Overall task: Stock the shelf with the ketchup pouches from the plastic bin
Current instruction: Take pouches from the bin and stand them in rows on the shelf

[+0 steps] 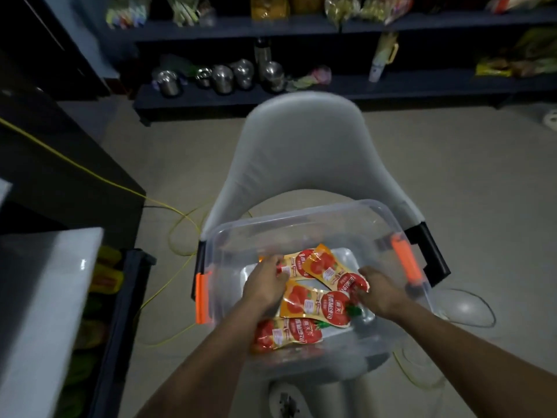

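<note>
Okay, so this is the grab-from-the-bin step. The ketchup pouches are all lying flat and overlapping in the bottom of the clear plastic bin, which sits on a white chair in the lower middle of the frame. The shelf they're headed for runs across the top. My take on doing this well: these pouches look slick and floppy, so go for an edge or a corner seam rather than the fat middle. I'd also lift them clear of the bin wall before turning toward the shelf, so nothing snags or slides back in. Taking one per hand is fine, but make sure each one is properly caught before pulling. The left hand is down in the left side of the bin with its fingers curled over the left end of the top-left pouch. That looks like a real grip to me. The right hand is in from the right, with its fingers bent down onto the red ends where two pouches meet. It's blurry there, so I honestly can't tell if it's pinching one or just touching.
</note>
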